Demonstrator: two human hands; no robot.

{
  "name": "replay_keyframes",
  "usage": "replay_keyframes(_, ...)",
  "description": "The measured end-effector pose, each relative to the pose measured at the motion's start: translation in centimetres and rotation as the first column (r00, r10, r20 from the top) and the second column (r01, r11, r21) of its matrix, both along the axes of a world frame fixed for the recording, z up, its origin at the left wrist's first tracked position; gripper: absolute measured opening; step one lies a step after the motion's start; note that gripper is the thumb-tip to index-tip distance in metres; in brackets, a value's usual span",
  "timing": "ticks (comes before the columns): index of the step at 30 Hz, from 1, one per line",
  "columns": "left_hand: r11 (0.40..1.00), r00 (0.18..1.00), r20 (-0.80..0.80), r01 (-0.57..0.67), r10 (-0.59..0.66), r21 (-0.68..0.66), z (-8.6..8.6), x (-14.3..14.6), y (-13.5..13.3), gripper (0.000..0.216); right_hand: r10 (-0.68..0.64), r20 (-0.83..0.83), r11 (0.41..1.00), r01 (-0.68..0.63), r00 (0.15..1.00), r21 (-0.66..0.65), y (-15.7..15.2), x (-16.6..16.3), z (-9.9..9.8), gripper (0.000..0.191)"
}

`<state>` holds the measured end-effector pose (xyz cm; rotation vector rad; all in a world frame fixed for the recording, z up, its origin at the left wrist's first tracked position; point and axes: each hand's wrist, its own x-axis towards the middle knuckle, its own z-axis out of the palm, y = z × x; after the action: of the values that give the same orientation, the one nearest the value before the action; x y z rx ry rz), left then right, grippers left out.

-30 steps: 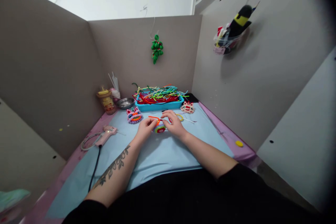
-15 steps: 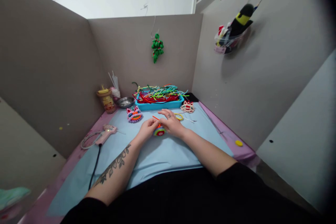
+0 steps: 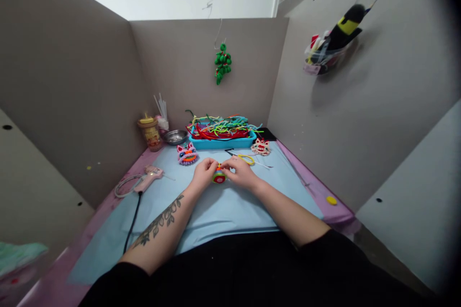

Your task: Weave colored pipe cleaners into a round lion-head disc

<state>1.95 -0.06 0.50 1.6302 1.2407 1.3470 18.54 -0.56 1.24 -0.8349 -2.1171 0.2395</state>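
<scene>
Fuzz covered the small round pipe-cleaner disc (image 3: 218, 177), coiled in coloured rings around a red centre. I held it between both hands, low over the middle of the desk (image 3: 223, 216) and its smooth pale-blue sheet. My left hand (image 3: 202, 176) and right hand (image 3: 241, 175) each pinched an opposite edge with curled fingertips. Being round, it showed no long axis, and its face looked up toward me. Behind it sat a blue plastic tray (image 3: 221, 144) heaped with tangled pipe cleaners (image 3: 219, 130).
</scene>
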Motion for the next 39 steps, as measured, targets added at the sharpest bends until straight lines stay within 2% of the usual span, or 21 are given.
replay_keyframes(6,1.000,1.000,0.013,0.013,-0.013,-0.020,0.1,0.0,-0.1,0.020,0.014,-0.119,0.962,-0.046,0.993,-0.268,0.4,-0.3,-0.5,0.006)
replay_keyframes(8,0.999,0.999,0.043,0.029,-0.027,-0.042,0.0,0.0,-0.1,0.021,0.008,-0.128,0.953,-0.046,0.992,-0.298,0.5,-0.4,-0.8,0.006)
replay_keyframes(11,0.989,0.986,0.146,0.097,-0.080,-0.112,0.1,-0.1,-0.1,0.027,-0.013,-0.106,0.973,-0.012,0.994,-0.232,0.6,-0.6,-1.1,0.008)
replay_keyframes(15,0.942,0.950,0.263,0.235,-0.170,-0.240,0.3,-0.4,-0.1,0.047,-0.043,-0.059,0.989,0.035,0.997,-0.143,0.6,-0.6,-1.2,0.010)
replay_keyframes(19,0.928,0.946,0.293,0.228,-0.139,-0.295,0.3,-0.6,-0.1,0.052,-0.004,-0.069,0.990,-0.006,0.998,-0.140,0.5,-0.6,-1.2,0.013)
replay_keyframes(25,0.954,0.954,0.284,0.165,-0.091,-0.249,0.3,-0.6,-0.2,0.045,0.029,-0.091,0.990,-0.041,0.995,-0.134,0.3,-0.8,-1.3,0.014)
replay_keyframes(34,0.963,0.959,0.273,0.141,-0.075,-0.231,0.4,-0.5,-0.2,0.040,0.061,-0.095,0.990,-0.072,0.994,-0.121,0.4,-0.7,-1.2,0.012)
replay_keyframes(36,0.956,0.966,0.238,0.158,-0.098,-0.246,0.5,-0.8,-0.1,0.040,0.054,-0.092,0.991,-0.065,0.994,-0.119,0.4,-0.7,-1.3,0.013)
replay_keyframes(39,0.926,0.959,0.180,0.261,-0.217,-0.272,0.7,-1.4,0.0,0.042,0.038,-0.100,0.990,-0.051,0.994,-0.129,0.5,-0.6,-1.4,0.014)
